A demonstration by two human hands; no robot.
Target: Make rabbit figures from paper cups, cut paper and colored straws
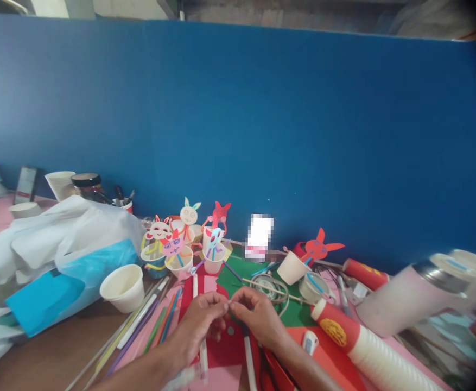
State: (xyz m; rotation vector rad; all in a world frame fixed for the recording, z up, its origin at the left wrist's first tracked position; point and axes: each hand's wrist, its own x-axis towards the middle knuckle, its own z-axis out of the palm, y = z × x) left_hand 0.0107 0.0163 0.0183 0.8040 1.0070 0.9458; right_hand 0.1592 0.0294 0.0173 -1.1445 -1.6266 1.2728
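Observation:
My left hand [205, 320] and my right hand [258, 314] meet at the fingertips over red paper [223, 355]. Both are closed in a pinch; whatever lies between the fingers is too small to make out. Beyond them stand several paper cups with animal-faced paper figures, among them a pink figure [174, 247], a white rabbit [188, 215] and a red one [221, 213]. Farther right, a tilted paper cup [292, 267] carries another red figure [317, 249]. Coloured pipe cleaners [160, 326] lie left of my left hand.
A blue partition [294, 125] rises behind everything. At left are a white plastic bag [99, 222] and a paper cup [122, 288]. A stack of cups [388, 358], a flask [408, 293] and a small white tool [310, 342] lie at right. A blurred-out phone [260, 236] leans at the back.

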